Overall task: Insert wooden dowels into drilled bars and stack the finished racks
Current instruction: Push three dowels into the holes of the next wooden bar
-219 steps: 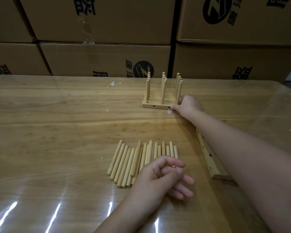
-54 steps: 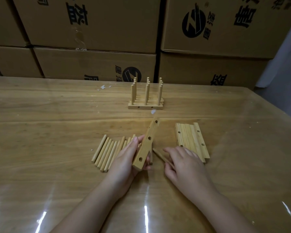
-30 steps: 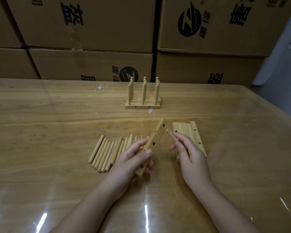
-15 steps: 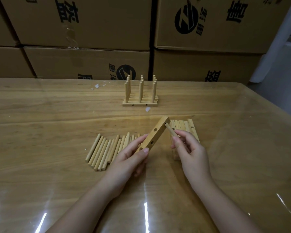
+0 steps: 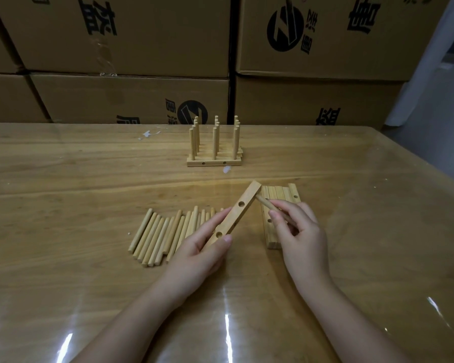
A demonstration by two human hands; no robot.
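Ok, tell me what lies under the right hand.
A pile of drilled bars lies flat on the table under the right hand, which pinches a dowel. The hand covers the pile's middle, so the number of bars is unclear.

Both forearms are bare and enter from the bottom edge, angled in toward each other. Left hand [image 5: 202, 247]: back up, thumb on the near face and fingers round the far side of the bar [image 5: 236, 213], gripping its lower end. Right hand [image 5: 299, 231]: back up, thumb and index pinching a dowel [image 5: 266, 203] (other fingers curled, partly hidden). The hands are close but apart.
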